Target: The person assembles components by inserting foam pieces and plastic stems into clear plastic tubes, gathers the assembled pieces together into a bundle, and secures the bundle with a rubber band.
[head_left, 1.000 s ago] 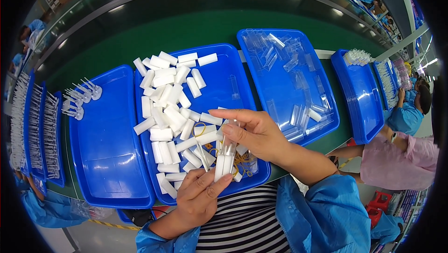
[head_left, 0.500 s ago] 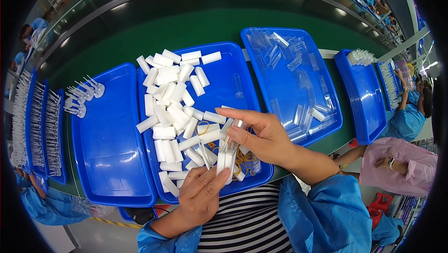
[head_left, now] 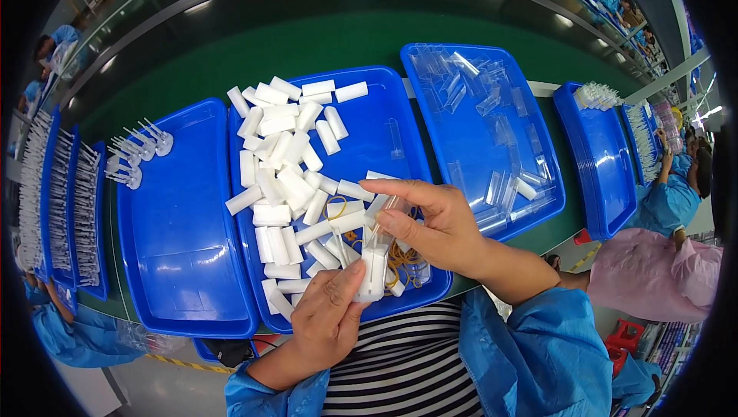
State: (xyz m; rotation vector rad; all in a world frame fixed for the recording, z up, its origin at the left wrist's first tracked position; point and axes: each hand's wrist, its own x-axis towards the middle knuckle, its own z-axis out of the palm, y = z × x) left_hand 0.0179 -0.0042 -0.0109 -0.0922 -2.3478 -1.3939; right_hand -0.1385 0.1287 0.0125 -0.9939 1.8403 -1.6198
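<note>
My left hand (head_left: 327, 321) is closed at the near edge of the middle blue tray, its fingers on a white plastic piece (head_left: 374, 271) with thin white prongs at its upper left. Just above, my right hand (head_left: 442, 225) pinches a clear plastic sleeve (head_left: 394, 206) between thumb and forefinger. The sleeve's lower end meets the top of the white piece; how far it reaches over it is hard to make out. White foam-like blocks (head_left: 280, 148) lie heaped in the tray beneath, and yellow-brown rubber bands (head_left: 401, 263) lie under the right hand.
On the right, a blue tray (head_left: 484, 163) holds loose clear sleeves. The left tray (head_left: 181, 263) carries several white pronged pieces (head_left: 138, 154) at its far corner. Stacked blue trays (head_left: 603, 175) stand farther right, near a person in pink (head_left: 649, 275). A green belt (head_left: 338, 29) runs behind.
My left fingers have shifted left on the white piece, exposing more of its front. My right hand keeps its pinch on the sleeve, nearly still. The person in pink has turned.
</note>
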